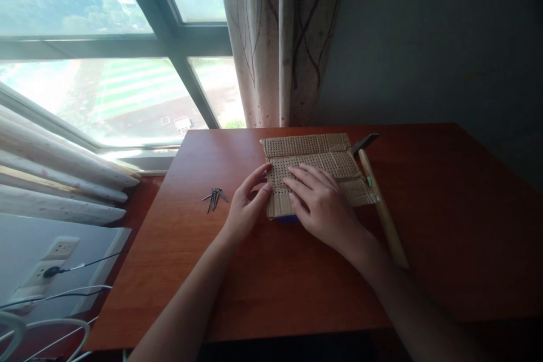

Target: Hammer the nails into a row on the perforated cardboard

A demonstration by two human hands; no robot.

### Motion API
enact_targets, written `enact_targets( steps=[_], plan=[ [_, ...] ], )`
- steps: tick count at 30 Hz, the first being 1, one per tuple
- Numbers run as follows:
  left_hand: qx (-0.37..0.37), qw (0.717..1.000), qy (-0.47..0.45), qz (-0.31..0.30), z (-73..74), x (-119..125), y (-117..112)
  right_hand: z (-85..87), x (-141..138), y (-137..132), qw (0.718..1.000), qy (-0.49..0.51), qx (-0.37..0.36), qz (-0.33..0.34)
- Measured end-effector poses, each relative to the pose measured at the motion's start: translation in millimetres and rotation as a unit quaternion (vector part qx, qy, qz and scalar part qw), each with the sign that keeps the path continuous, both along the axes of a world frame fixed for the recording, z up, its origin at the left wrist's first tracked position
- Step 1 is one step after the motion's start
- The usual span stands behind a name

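In the head view, with the clock face centred on the cardboard (335,167), a reddish-brown wooden table (169,271) is seen, its surface smooth and lit with a sheen toward 10 o'clock and darkened toward 4 o'clock. The cardboard, pierced with rows of small holes and crossed by 2 creases, is placed over a blue object (288,219), of which only a sliver is shown at 7 o'clock. The 2 hands are kept apart from each other: by the left hand (250,195) the 9 o'clock edge is touched with thumb and index finger, though whether it is pinched cannot be told; the right hand (318,195) is laid over the top with fingers extended. A loose pile of nails (214,197) is set near 9 o'clock, and a wooden-handled hammer (388,220) is found along the 2 to 4 o'clock side, its dark head partly covered. A bright window (127,85) is framed at 10 o'clock, a patterned curtain (263,39) is hung at 11 o'clock and another pale curtain (51,164) at 9 o'clock. Between 8 and 9 o'clock, a black plug (51,272) is inserted in a wall socket, with cables (80,294) strung below; a shadowed wall (424,39) is seen between 1 and 2 o'clock
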State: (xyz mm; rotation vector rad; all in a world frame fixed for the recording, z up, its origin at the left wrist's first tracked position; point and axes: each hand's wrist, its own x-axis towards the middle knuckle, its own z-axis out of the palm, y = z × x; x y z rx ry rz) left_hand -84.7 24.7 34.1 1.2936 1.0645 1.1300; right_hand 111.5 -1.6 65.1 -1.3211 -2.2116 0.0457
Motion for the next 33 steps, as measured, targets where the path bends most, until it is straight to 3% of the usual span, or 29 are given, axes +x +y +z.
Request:
enact_targets(
  steps=[6, 12, 17, 22, 33],
  plan=[
    [0.006, 1.000, 0.020, -0.008, 0.3, -2.1, 0.9, 1.7, -4.6, 0.2, 1.000, -0.008, -0.011, 0.014],
    [0.011, 1.000, 0.026, -0.011, 0.6, -2.8, 1.4, 13.5, 9.4, 12.9, 0.997, 0.000, -0.042, 0.067],
    [0.003, 1.000, 0.023, -0.003, 5.0, -0.6, 0.0, 9.5, 18.1, 17.6, 0.997, 0.020, -0.039, 0.070],
    [-0.014, 0.999, -0.011, 0.043, 4.9, 0.3, -1.1, 3.2, 16.7, 14.9, 0.997, 0.030, -0.025, 0.068],
    [-0.055, 0.992, -0.100, 0.055, 3.0, -1.7, 2.1, 4.6, 12.8, 13.2, 0.998, 0.018, -0.010, 0.064]
  ],
)
